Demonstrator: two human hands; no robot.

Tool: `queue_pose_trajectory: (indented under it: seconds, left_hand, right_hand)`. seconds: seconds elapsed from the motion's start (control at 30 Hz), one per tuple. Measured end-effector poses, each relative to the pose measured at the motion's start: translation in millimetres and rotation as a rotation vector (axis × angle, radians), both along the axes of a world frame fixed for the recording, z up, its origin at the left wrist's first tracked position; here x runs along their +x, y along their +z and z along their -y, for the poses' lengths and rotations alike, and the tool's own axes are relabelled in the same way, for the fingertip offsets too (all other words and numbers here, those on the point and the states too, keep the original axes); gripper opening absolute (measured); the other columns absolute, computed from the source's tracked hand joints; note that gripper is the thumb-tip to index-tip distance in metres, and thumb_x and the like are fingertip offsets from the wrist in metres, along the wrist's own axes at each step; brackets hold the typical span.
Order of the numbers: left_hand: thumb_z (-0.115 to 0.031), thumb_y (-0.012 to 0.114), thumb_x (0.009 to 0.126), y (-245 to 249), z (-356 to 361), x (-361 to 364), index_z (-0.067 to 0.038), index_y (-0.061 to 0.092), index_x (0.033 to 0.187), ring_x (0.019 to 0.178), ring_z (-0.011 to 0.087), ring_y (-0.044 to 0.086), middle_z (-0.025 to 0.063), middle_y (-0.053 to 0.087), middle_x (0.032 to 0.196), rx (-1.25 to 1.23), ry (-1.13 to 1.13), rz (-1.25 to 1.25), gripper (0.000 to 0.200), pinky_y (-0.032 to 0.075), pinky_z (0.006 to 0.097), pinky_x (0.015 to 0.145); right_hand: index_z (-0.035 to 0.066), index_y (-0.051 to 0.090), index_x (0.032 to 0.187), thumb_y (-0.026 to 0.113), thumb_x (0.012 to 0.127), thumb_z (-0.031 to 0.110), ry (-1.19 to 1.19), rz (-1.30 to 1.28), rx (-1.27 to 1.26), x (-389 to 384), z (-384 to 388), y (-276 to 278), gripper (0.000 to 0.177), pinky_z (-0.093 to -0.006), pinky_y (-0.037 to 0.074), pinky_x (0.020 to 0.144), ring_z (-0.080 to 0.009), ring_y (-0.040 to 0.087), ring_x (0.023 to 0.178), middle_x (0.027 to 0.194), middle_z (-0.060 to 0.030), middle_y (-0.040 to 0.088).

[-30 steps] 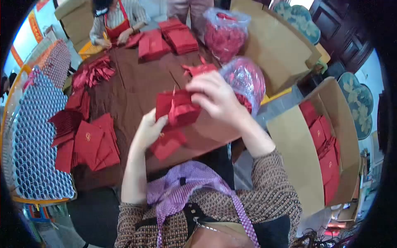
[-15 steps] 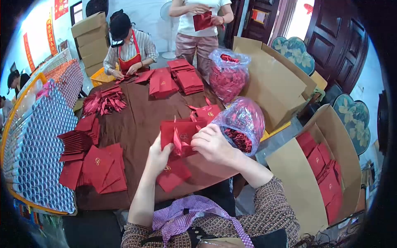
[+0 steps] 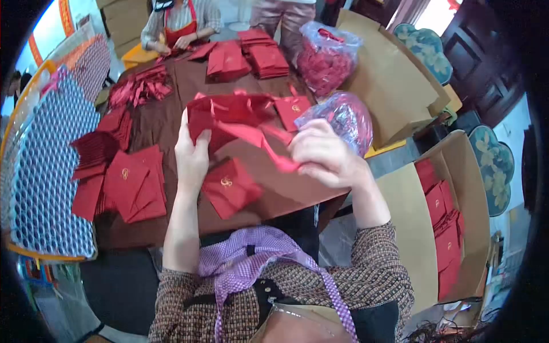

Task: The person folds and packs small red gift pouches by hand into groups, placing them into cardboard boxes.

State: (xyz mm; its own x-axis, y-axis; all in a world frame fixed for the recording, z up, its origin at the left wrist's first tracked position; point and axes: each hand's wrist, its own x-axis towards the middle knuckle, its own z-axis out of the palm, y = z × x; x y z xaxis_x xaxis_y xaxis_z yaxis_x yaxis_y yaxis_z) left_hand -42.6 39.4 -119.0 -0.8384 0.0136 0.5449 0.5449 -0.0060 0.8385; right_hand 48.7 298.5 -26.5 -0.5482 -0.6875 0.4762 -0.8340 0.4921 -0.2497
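Note:
My left hand [image 3: 191,153] is closed on the left side of a red gift bag [image 3: 200,117], thumb in front, holding it above the brown-covered table. My right hand [image 3: 327,153] pinches a red ribbon [image 3: 251,136] that stretches from the bag, well to its right. Below them a flat red bag with a gold emblem [image 3: 231,186] lies near the table's front edge. Another red bag [image 3: 293,110] rests just behind my right hand.
Fanned red bags [image 3: 134,183] cover the table's left, with a ribbon pile [image 3: 143,86] behind. Across sits a person in a red apron [image 3: 182,31]; another person stands beside. Plastic sacks [image 3: 326,60] and an open carton of red bags [image 3: 446,228] stand right. Racked tubes [image 3: 51,154] flank the left.
My right hand has moved right, away from the bag, drawing the ribbon out long. My left hand and the bag have shifted left. The view has tilted downward.

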Motion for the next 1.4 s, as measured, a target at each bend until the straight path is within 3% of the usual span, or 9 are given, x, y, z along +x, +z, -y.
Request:
queue_pose_trajectory:
  seconds: [0.2,0.33,0.5,0.6,0.73,0.9,1.1,1.23,1.4]
  left_hand:
    - [-0.007,0.057,0.089,-11,-7,8,0.001,0.046,0.125,0.088,0.0278,0.067,0.0202,0.065,0.100,-0.129,0.182,-0.121,0.039,0.052,0.0347,0.076]
    - [-0.006,0.057,0.089,-15,-7,10,0.001,0.050,0.119,0.084,0.0336,0.066,0.0204,0.065,0.095,-0.229,0.172,-0.217,0.032,0.051,0.0374,0.073]
    - [0.002,0.059,0.082,-28,-9,3,0.001,0.054,0.116,0.085,0.0345,0.062,0.0189,0.063,0.094,-0.273,0.199,-0.467,0.035,0.050,0.0381,0.073]
    - [0.009,0.057,0.072,-18,-13,8,0.000,0.055,0.117,0.082,0.0327,0.061,0.0167,0.063,0.094,-0.396,0.223,-0.611,0.045,0.050,0.0394,0.072]
    - [0.011,0.056,0.068,-30,-8,3,0.001,0.056,0.114,0.084,0.0351,0.061,0.0179,0.063,0.095,-0.347,0.316,-0.573,0.047,0.050,0.0405,0.075]
    - [0.011,0.058,0.065,-42,7,-1,-0.001,0.058,0.114,0.087,0.0358,0.061,0.0191,0.064,0.101,-0.406,0.244,-0.739,0.051,0.049,0.0423,0.078]
    - [0.011,0.057,0.068,-26,2,8,-0.002,0.062,0.109,0.098,0.0330,0.061,0.0176,0.064,0.112,-0.384,0.026,-0.598,0.043,0.047,0.0389,0.086]
    - [0.012,0.057,0.069,-26,4,8,0.000,0.063,0.106,0.100,0.0322,0.061,0.0182,0.064,0.112,-0.367,-0.077,-0.535,0.039,0.047,0.0387,0.089]
    - [0.012,0.056,0.076,-36,13,4,0.003,0.059,0.112,0.109,0.0268,0.058,0.0179,0.061,0.118,-0.334,-0.253,-0.407,0.037,0.046,0.0355,0.094]
  right_hand:
    - [0.004,0.055,0.118,0.071,0.068,0.050,-0.232,0.007,0.163,-3,12,-9,0.070,-0.0456,0.034,0.099,-0.0261,0.057,0.088,0.083,-0.0079,0.060]
    - [0.003,0.048,0.125,0.071,0.069,0.049,-0.322,0.055,0.089,-8,34,-19,0.076,-0.0443,0.033,0.100,-0.0313,0.057,0.090,0.085,-0.0111,0.061]
    - [0.002,0.048,0.124,0.073,0.075,0.038,-0.361,0.055,-0.106,-12,61,-29,0.066,-0.0420,0.041,0.092,-0.0323,0.058,0.088,0.092,-0.0154,0.061]
    - [0.002,0.057,0.109,0.068,0.081,0.018,-0.449,0.253,-0.451,-16,77,-55,0.034,-0.0404,0.043,0.081,-0.0288,0.057,0.080,0.086,-0.0133,0.060]
    - [0.004,0.064,0.089,0.062,0.083,0.010,-0.208,0.181,-0.263,-9,68,-67,0.008,-0.0362,0.042,0.075,-0.0270,0.055,0.071,0.068,-0.0098,0.057]
    - [0.003,0.066,0.087,0.065,0.080,0.011,-0.201,0.102,-0.102,-1,48,-53,0.011,-0.0372,0.046,0.070,-0.0282,0.059,0.071,0.075,-0.0105,0.062]
    - [0.000,0.066,0.097,0.059,0.086,0.012,-0.403,0.050,-0.424,-54,11,-8,0.018,-0.0313,0.049,0.078,-0.0213,0.064,0.086,0.092,-0.0113,0.067]
    - [-0.001,0.065,0.103,0.061,0.087,0.035,-0.303,0.664,0.082,-92,17,5,0.039,-0.0306,0.048,0.079,-0.0193,0.063,0.087,0.089,-0.0125,0.068]
    - [-0.001,0.066,0.101,0.065,0.085,0.029,-0.118,0.646,-0.164,-106,14,-11,0.033,-0.0275,0.048,0.077,-0.0136,0.061,0.082,0.082,-0.0052,0.066]
